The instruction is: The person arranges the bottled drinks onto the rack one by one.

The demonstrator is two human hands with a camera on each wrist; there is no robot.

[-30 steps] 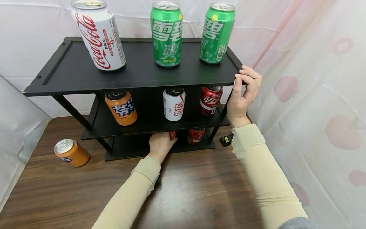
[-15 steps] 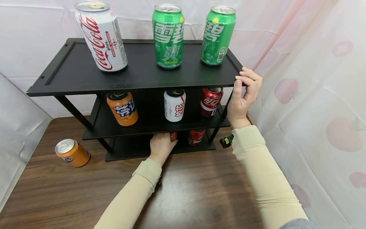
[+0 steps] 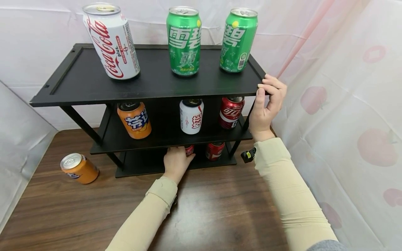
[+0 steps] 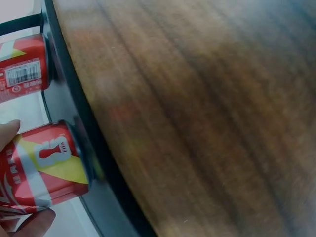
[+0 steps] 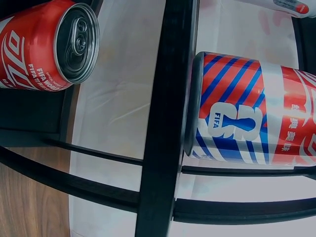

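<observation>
My left hand [image 3: 176, 162] reaches onto the bottom tier of a black three-tier rack [image 3: 150, 87]. It grips a red cola can [image 3: 189, 150], mostly hidden behind the hand in the head view. In the left wrist view, a thumb and a fingertip lie on opposite sides of that can [image 4: 61, 163], which stands on the tier near its front edge. My right hand [image 3: 267, 106] holds the rack's top board at the right corner, fingers over the edge and thumb at the front. A second red can [image 3: 215, 151] stands right of the gripped one.
The top tier bears a white cola can [image 3: 116, 48] and two green cans, one [image 3: 184, 45] in the middle. On the middle tier stand an orange can [image 3: 135, 120], a white can [image 3: 191, 116] and a red can [image 3: 231, 112]. Another orange can [image 3: 80, 169] stands on the wooden table [image 3: 216, 209].
</observation>
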